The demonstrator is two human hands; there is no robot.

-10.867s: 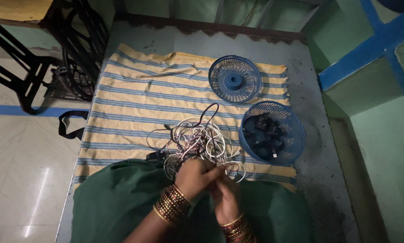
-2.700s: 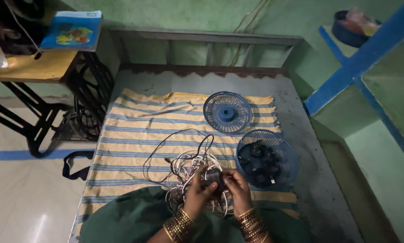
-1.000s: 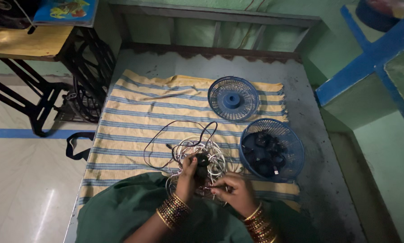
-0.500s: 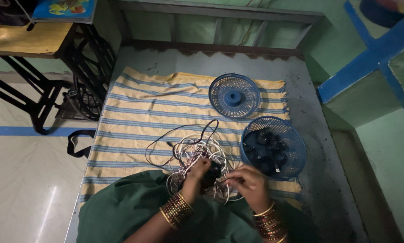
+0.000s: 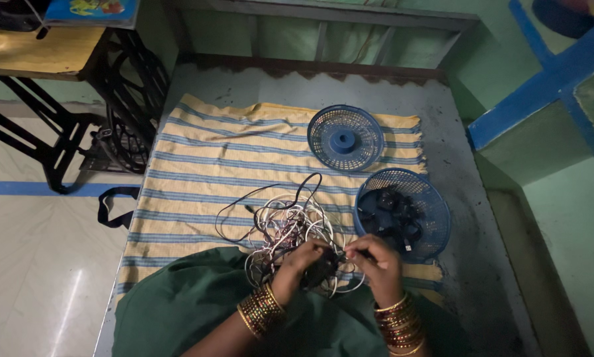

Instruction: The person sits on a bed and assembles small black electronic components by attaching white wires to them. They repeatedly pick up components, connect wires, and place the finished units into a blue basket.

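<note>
Left hand (image 5: 301, 259) low centre of frame, fingers curled around small black adapter (image 5: 321, 271), gripping it. Right hand (image 5: 376, 259) just right of it, fingertips pinched on a thin wire end coming off the adapter; hands nearly touching. Both over near edge of tangled pile of white and black cables (image 5: 287, 225), centre frame, lying on yellow-and-blue striped cloth (image 5: 204, 165). Thin black cable loop trailing left from pile. Stacked bangles on both wrists. Green garment (image 5: 178, 311) across bottom of frame, overlapping cloth edge. Blue mesh basket (image 5: 436, 205) right of pile, dark adapters and plugs inside. Blue mesh lid (image 5: 345, 137) above basket, flat on cloth, apart from it. Grey platform (image 5: 456, 152) under cloth. Black treadle sewing-machine stand (image 5: 112, 86) upper left. Black strap (image 5: 115, 206) hanging off left edge of platform.
</note>
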